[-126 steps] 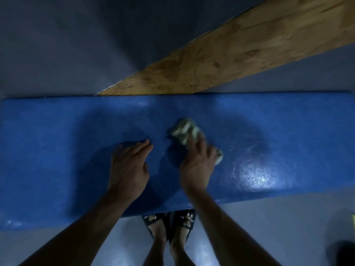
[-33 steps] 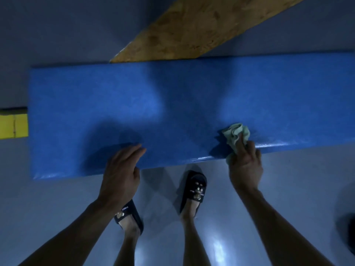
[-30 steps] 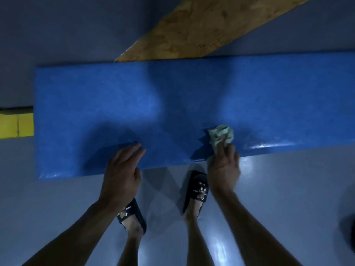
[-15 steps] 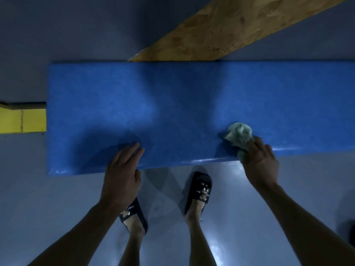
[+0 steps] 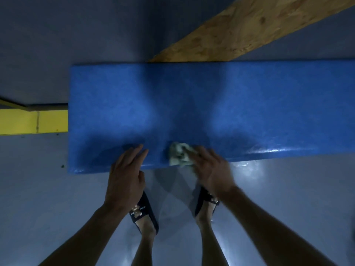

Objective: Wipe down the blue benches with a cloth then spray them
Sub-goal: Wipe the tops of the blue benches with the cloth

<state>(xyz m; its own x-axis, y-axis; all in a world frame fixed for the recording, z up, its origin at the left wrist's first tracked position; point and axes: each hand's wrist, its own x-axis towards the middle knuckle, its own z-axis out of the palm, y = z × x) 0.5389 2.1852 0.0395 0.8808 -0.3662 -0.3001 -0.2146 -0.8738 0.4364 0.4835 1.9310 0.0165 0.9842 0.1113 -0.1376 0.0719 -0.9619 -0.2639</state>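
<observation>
A long blue padded bench (image 5: 192, 104) lies across the view, its left end visible and its right end cut off by the frame. My right hand (image 5: 211, 171) presses a crumpled pale green cloth (image 5: 179, 154) against the bench's near edge, just right of centre. My left hand (image 5: 126, 173) rests flat on the same near edge, fingers together, a short way left of the cloth and holding nothing. A wet sheen shows on the near edge to the right. No spray bottle is in view.
A wooden board (image 5: 249, 29) slants away behind the bench at upper right. A yellow bench or beam (image 5: 32, 121) butts against the bench's left end. My feet in dark sandals (image 5: 144, 212) stand on the glossy grey floor (image 5: 288, 189) close to the bench.
My right hand has slid the cloth leftward along the near edge, toward my left hand. The left hand stayed planted. The view shifted, showing more of the bench's left end and yellow beam.
</observation>
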